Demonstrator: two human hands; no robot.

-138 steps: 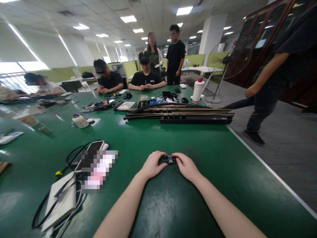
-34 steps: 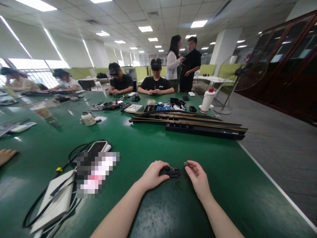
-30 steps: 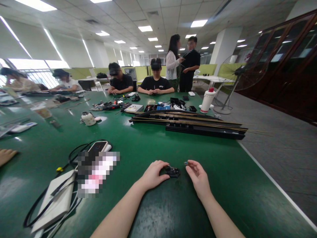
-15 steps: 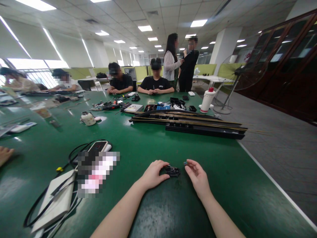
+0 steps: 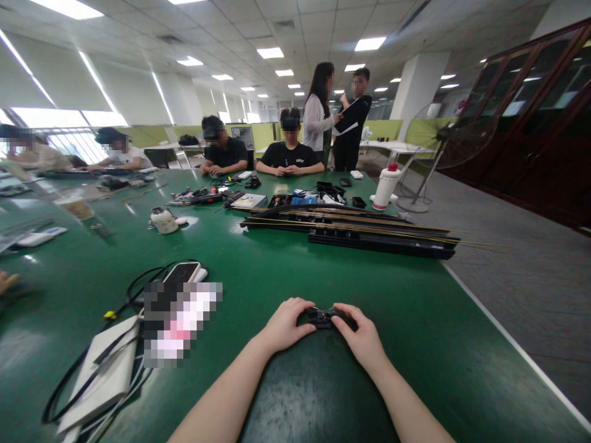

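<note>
A small black part (image 5: 320, 317) rests on the green table (image 5: 286, 271) just in front of me. My left hand (image 5: 287, 323) curls around its left end, fingers closed on it. My right hand (image 5: 362, 337) presses against its right end, fingers bent and pinched onto it. Whether the tiny piece seen earlier is still in my right fingers is hidden.
A phone (image 5: 183, 272) with black cables and a white box (image 5: 104, 375) lie to my left. Long black rails with thin rods (image 5: 360, 232) cross the table's middle. A white bottle (image 5: 385, 186) stands far right. Several people sit and stand at the far end.
My right hand, which held a tiny piece apart from the black part, has moved left onto the part's right end. My left hand has stayed put.
</note>
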